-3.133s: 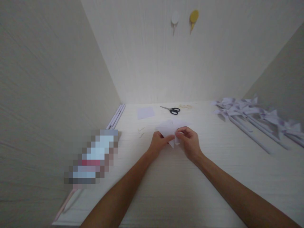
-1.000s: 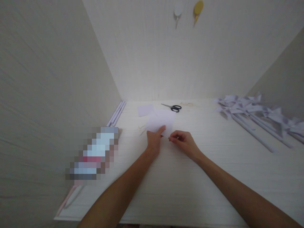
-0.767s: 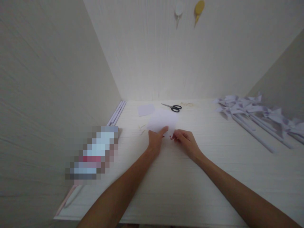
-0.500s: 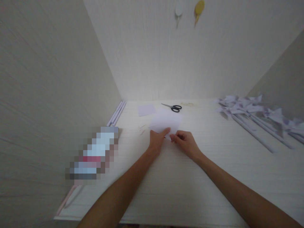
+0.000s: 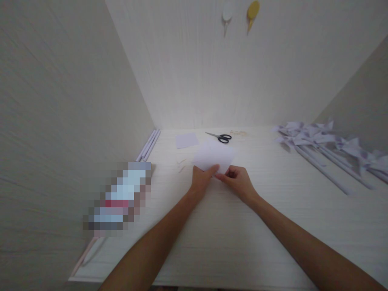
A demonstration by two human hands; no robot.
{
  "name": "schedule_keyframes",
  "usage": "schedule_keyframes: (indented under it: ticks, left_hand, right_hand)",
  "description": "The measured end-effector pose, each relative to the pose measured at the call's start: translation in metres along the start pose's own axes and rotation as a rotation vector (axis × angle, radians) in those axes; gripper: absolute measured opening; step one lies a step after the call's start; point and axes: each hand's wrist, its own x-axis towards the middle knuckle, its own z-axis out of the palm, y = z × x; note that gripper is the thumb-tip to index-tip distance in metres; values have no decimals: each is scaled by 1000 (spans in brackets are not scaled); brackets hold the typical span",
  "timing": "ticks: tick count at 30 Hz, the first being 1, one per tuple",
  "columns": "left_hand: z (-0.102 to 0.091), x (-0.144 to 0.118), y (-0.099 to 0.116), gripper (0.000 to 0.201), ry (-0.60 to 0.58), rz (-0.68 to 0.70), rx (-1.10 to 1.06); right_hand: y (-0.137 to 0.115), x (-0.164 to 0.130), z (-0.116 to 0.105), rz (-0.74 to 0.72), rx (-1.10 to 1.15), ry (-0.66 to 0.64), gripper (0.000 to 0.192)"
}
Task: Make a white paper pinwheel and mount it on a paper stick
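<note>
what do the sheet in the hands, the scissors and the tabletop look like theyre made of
Sheet: thin matte paper, pale lilac-white, held at its near edge by the left hand and right hand. Scissors: probably steel blades, thin and grey, with black, likely plastic, handle loops. Tabletop: whitish with fine grain lines, perhaps laminate or painted wood.

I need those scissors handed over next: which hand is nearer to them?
Right, narrowly. The scissors lie at the table's far edge; the right hand sits just right of them, the left hand just left, both gripping the paper.
</note>
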Motion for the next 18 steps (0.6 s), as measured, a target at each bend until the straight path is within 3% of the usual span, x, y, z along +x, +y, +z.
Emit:
schedule_keyframes:
  ticks: [9, 18]
  left_hand:
    - [1, -3, 4, 25, -40, 63, 46]
    - [1, 0, 0, 23, -9, -5, 29]
  right_hand:
    - [1, 0, -4, -42, -27, -131, 33]
    - [2, 1, -1, -77, -66, -108, 35]
